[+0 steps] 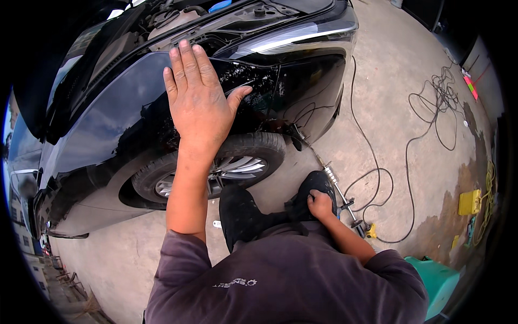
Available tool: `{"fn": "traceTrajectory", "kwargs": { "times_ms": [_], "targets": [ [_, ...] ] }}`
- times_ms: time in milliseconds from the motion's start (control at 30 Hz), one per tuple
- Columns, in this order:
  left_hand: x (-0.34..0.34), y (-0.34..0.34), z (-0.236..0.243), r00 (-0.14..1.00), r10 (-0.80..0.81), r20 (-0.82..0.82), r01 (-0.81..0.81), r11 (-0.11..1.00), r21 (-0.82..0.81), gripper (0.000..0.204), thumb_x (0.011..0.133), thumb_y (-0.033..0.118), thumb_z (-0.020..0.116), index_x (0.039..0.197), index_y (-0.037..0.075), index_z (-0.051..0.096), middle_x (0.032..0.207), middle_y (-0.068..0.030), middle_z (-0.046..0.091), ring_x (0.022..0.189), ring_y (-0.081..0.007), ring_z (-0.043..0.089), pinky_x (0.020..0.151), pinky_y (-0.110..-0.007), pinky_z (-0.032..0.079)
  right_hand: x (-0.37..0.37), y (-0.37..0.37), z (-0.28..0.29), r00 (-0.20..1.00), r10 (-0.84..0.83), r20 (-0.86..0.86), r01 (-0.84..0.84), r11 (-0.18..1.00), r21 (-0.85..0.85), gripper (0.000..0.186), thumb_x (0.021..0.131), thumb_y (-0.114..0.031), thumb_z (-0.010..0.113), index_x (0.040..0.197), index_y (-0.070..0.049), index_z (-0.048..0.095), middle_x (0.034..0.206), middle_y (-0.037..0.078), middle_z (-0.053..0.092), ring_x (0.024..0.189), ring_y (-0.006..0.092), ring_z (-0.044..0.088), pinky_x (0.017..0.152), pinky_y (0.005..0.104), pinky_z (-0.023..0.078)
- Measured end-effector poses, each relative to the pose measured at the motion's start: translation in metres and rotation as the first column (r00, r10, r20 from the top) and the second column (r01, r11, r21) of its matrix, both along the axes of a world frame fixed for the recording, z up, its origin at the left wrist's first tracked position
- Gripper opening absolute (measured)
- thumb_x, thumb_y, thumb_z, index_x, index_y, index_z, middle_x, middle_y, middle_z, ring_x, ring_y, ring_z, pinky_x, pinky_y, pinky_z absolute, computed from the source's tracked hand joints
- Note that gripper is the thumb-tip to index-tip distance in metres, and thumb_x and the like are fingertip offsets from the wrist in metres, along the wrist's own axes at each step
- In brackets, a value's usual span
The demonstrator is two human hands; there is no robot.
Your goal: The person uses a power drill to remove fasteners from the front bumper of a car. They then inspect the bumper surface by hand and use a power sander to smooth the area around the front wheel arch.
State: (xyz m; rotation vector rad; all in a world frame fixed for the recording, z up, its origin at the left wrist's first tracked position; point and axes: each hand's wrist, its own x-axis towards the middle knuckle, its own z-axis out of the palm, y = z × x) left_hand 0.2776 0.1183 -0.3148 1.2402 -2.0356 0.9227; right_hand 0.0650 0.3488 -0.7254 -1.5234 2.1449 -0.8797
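My left hand (200,100), fingers straight, lies against the black front fender (123,102) near the edge of the open engine bay, left of the headlight (294,35). Below it is the front wheel (243,164) with a silver alloy rim. My right hand (320,204) rests on my right knee with curled fingers; what they hold, if anything, is hidden. Just right of that hand, a long metal slide-hammer-like tool (331,175) slopes from the lower front of the car toward a small yellow piece (371,231) on the concrete floor (388,135).
Black cables (437,102) loop across the floor at right. A yellow box (469,202), a coiled yellow hose (488,183) and a pink object (469,85) lie along the right side. A green container (434,278) stands at lower right. The open engine bay (172,21) is at the top.
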Motion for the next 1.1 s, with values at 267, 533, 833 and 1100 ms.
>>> {"fn": "traceTrajectory", "kwargs": {
  "times_ms": [267, 533, 833, 1100],
  "targets": [
    [-0.017, -0.024, 0.041, 0.987, -0.16, 0.032, 0.16, 0.987, -0.004, 0.071, 0.077, 0.061, 0.081, 0.112, -0.001, 0.074, 0.101, -0.0143, 0.067, 0.104, -0.0337, 0.061, 0.094, -0.045, 0.045, 0.002, -0.003, -0.006, 0.997, 0.01, -0.072, -0.013, 0.999, -0.047, 0.011, 0.086, -0.016, 0.068, 0.091, -0.006, 0.073, 0.084, 0.021, 0.071, 0.079, 0.0427, 0.07, 0.071, 0.0538, 0.056],
    [-0.029, -0.032, 0.05, 0.98, -0.175, -0.099, 0.184, 0.978, 0.093, 0.064, 0.072, 0.045, 0.091, 0.114, 0.001, 0.075, 0.111, -0.016, 0.074, 0.108, -0.0365, 0.067, 0.095, -0.048, 0.05, 0.001, -0.004, -0.006, 0.998, 0.034, -0.061, -0.036, 0.999, -0.032, 0.011, 0.087, -0.017, 0.067, 0.088, -0.006, 0.07, 0.082, 0.022, 0.07, 0.079, 0.0439, 0.069, 0.071, 0.0555, 0.055],
    [-0.026, -0.029, 0.047, 0.972, -0.232, -0.045, 0.235, 0.968, 0.091, 0.058, 0.078, 0.048, 0.087, 0.113, 0.003, 0.075, 0.106, -0.0131, 0.071, 0.098, -0.0346, 0.068, 0.089, -0.047, 0.049, -0.001, 0.0, -0.008, 0.998, 0.02, -0.053, -0.021, 0.999, -0.029, 0.014, 0.086, -0.016, 0.067, 0.093, -0.006, 0.073, 0.087, 0.021, 0.072, 0.082, 0.0435, 0.07, 0.074, 0.0544, 0.056],
    [-0.033, -0.026, 0.04, 0.961, -0.262, 0.088, 0.261, 0.965, 0.025, 0.064, 0.075, 0.057, 0.086, 0.107, 0.003, 0.074, 0.098, -0.0122, 0.07, 0.094, -0.0336, 0.068, 0.082, -0.046, 0.049, -0.001, 0.0, -0.01, 0.999, 0.02, -0.043, -0.021, 1.0, -0.018, 0.016, 0.086, -0.015, 0.066, 0.096, -0.005, 0.074, 0.088, 0.021, 0.073, 0.082, 0.0427, 0.071, 0.073, 0.0535, 0.057]
  ]
}}
